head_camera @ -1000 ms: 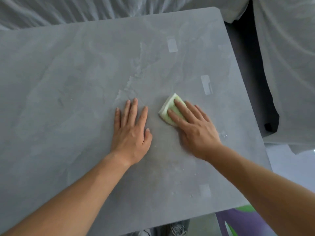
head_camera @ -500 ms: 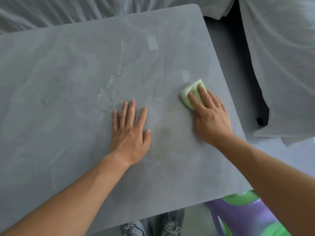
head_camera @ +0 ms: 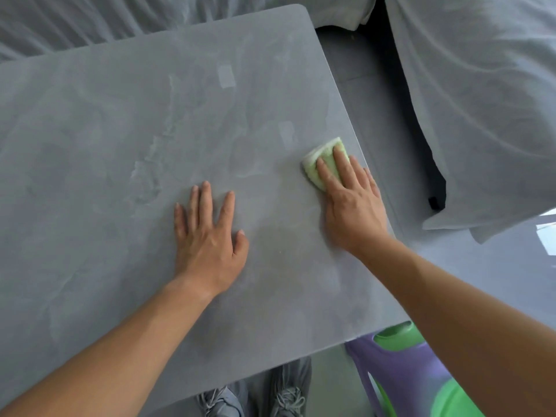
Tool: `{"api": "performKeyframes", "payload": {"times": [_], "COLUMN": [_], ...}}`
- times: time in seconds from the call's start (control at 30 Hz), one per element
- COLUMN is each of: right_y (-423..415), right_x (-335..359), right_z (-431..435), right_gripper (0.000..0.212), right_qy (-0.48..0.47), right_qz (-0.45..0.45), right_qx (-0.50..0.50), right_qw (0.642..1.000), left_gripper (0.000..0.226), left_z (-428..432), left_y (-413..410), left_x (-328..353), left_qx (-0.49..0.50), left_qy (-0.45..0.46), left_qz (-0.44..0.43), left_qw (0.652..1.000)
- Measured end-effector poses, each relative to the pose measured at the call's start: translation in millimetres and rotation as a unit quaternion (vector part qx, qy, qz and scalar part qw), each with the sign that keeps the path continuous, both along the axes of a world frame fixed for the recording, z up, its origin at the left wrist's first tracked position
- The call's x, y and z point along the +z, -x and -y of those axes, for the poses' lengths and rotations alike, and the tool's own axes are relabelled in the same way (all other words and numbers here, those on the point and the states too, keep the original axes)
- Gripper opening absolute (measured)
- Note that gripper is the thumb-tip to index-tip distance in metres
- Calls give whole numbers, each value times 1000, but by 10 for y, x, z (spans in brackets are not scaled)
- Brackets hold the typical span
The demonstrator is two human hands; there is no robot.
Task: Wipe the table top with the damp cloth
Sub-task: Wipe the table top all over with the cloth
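A folded pale green cloth (head_camera: pixel 321 164) lies on the grey table top (head_camera: pixel 120 130) close to its right edge. My right hand (head_camera: pixel 352 200) lies flat on the cloth, fingers pressing it down onto the surface and covering its near half. My left hand (head_camera: pixel 207 236) rests palm down on the table's middle, fingers spread, holding nothing. Faint wet streaks and pale tape-like patches mark the table top beyond the hands.
Grey draped fabric (head_camera: pixel 481 100) hangs to the right and behind the table. A purple and green plastic stool (head_camera: pixel 400 365) stands at the near right corner. Grey shoes (head_camera: pixel 255 395) show below the table's near edge. The table's right edge runs just beside the cloth.
My right hand slid the cloth from the table's middle, near my left hand, out to the right edge. The left hand stayed planted. The view shifted right.
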State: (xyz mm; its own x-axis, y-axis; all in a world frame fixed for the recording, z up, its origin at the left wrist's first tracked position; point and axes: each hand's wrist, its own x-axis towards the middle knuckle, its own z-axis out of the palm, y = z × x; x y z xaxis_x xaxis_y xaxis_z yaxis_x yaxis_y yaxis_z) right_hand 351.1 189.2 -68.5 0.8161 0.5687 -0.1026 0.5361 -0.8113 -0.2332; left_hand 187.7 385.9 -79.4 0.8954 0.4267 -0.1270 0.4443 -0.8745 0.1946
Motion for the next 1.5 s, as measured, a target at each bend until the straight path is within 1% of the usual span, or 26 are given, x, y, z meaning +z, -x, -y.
{"api": "performKeyframes", "payload": {"times": [0.07,0.13,0.2,0.3,0.37,0.47,0.57,0.67,0.7,0.8,0.83,0.87,0.9,1.0,1.07,1.1,1.13,1.23,1.27,1.3,1.33,1.4,1.47,1.5], "right_y": [219,375,242,-130,-211,42,490,496,412,263,305,391,531,1082,1127,1030,913,631,641,710,833,1182,1473,1480], "right_x": [-10,-16,-6,38,41,34,12,11,12,7,3,-5,-20,-70,-63,-69,-75,-44,-46,-52,-57,-92,-96,-85], "right_z": [147,332,409,276,215,389,729,821,740,392,322,302,324,502,532,461,339,-152,-272,-341,-351,-247,-100,-80], "right_gripper": [68,64,63,65,65,66,61,58,59,66,67,68,69,70,69,70,71,71,71,72,73,75,73,71], "right_qy": [-3,-3,-1,1,11,-3,-18,-19,-22,-5,-4,-7,-12,-20,-18,-22,-23,-21,-22,-23,-27,-36,-30,-29], "right_qz": [7,0,-3,-2,-8,9,13,12,19,8,4,5,10,23,17,18,17,-7,-9,-3,9,30,26,22], "right_qx": [6,33,59,17,3,16,59,91,77,-24,-42,-37,-8,132,176,167,134,0,-21,-19,4,89,157,175], "right_qw": [1000,999,998,1000,1000,1000,998,996,997,1000,999,999,1000,991,984,986,991,1000,999,1000,1000,995,987,984], "left_gripper": [75,75,75,76,76,76,77,77,77,76,76,76,75,72,69,68,67,69,69,69,69,68,68,68], "left_z": [6,12,16,11,0,-9,-5,-5,-9,-7,-6,-4,-6,-58,-134,-177,-218,-290,-306,-318,-327,-327,-311,-309], "left_y": [-9,-12,-3,-2,4,22,21,14,9,8,4,0,5,125,272,360,450,704,750,776,786,784,787,792], "left_x": [9,5,-11,-35,-47,-59,-52,-45,-46,-39,-31,-18,-3,31,51,55,48,-3,-21,-34,-43,-58,-67,-75], "left_qx": [3,2,3,1,-3,-6,-2,-1,-1,3,5,4,1,-10,14,31,43,39,34,31,30,29,27,27], "left_qy": [-1,1,2,1,0,-2,5,4,4,10,15,22,30,41,22,11,2,-12,-12,-10,-9,-13,-20,-22], "left_qz": [-4,-3,1,1,-1,-6,-5,-5,-4,-10,-12,-11,-7,30,47,46,40,7,-2,-8,-12,-16,-21,-21], "left_qw": [1000,1000,1000,1000,1000,1000,1000,1000,1000,1000,1000,1000,1000,999,999,998,998,999,999,999,999,999,999,999]}}
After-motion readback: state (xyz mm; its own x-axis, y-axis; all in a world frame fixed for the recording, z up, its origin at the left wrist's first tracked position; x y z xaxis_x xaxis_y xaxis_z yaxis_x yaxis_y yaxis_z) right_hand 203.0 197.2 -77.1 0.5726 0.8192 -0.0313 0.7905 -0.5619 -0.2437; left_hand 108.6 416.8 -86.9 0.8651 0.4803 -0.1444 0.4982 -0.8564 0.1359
